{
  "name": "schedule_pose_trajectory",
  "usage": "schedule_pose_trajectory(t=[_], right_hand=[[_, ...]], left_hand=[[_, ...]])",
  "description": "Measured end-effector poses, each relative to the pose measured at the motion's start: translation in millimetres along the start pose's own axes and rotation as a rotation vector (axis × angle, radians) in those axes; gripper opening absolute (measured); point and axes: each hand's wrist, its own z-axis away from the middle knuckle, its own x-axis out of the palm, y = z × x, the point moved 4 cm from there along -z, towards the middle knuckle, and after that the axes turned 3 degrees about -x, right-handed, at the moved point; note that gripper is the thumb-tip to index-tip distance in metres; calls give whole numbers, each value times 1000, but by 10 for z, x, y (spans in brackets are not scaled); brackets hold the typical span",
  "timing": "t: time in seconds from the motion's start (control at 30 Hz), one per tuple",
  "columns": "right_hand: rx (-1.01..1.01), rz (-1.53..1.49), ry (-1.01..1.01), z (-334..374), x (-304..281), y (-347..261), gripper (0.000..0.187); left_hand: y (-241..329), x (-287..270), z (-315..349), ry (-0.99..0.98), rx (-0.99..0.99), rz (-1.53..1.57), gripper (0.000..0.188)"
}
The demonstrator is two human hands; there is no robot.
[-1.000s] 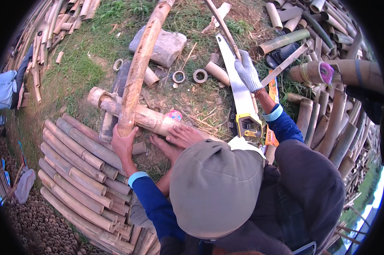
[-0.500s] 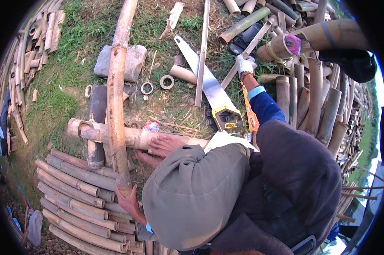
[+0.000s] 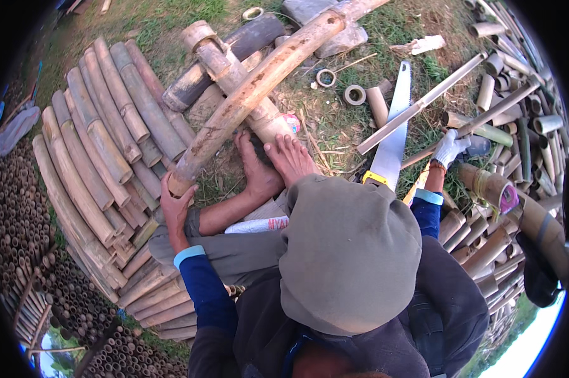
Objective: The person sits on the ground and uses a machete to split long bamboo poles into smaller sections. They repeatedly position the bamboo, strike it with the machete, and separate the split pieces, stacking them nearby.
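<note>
My left hand (image 3: 177, 203) is wrapped round the near end of a long bamboo pole (image 3: 259, 88). The pole slants away to the far right, crossing over a shorter, thick bamboo piece (image 3: 240, 79). One bare foot (image 3: 292, 156) rests its toes against that piece, and the other foot (image 3: 259, 173) is beside it. Out to the right, my right hand (image 3: 450, 150), in a white glove, is closed on a narrow bamboo strip (image 3: 500, 104). A handsaw (image 3: 399, 129) with a yellow handle lies between my feet and that hand, partly under another split strip (image 3: 423, 104).
Cut bamboo poles (image 3: 98, 145) are stacked at left, with many bamboo ends beyond. More bamboo (image 3: 492, 252) is piled at right, where a pink tape measure (image 3: 508, 198) hangs by a thick pole. Bamboo rings (image 3: 355, 95) and a grey stone (image 3: 344, 43) lie on the grass ahead.
My view has turned toward the left, so the scene appears rotated. My left hand still grips the pole's end, and the gloved right hand remains at the strip.
</note>
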Motion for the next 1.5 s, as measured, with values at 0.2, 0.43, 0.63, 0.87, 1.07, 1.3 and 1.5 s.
schedule_pose_trajectory(t=[0.2,0.43,0.63,0.87,1.07,1.3,1.5], right_hand=[[-840,-178,-450,1215,288,-2977,48],[-1672,-193,-1141,2903,820,-4105,56],[-1825,-618,-1228,3258,1498,-4269,53],[-1891,-678,-973,2774,1872,-4414,43],[-1790,-688,-1048,2641,1894,-4432,40],[-1783,-738,-1054,2439,2001,-4390,39],[-1755,-646,-1079,2466,1964,-4414,43]], left_hand=[[-333,168,161,130,50,229,118],[-309,347,176,150,-117,894,118],[-432,331,281,324,-196,1429,106],[-412,411,273,369,-173,1283,75],[-497,302,373,370,-243,1124,78],[-601,318,264,324,-186,1127,81],[-481,321,343,395,-197,1100,79]])
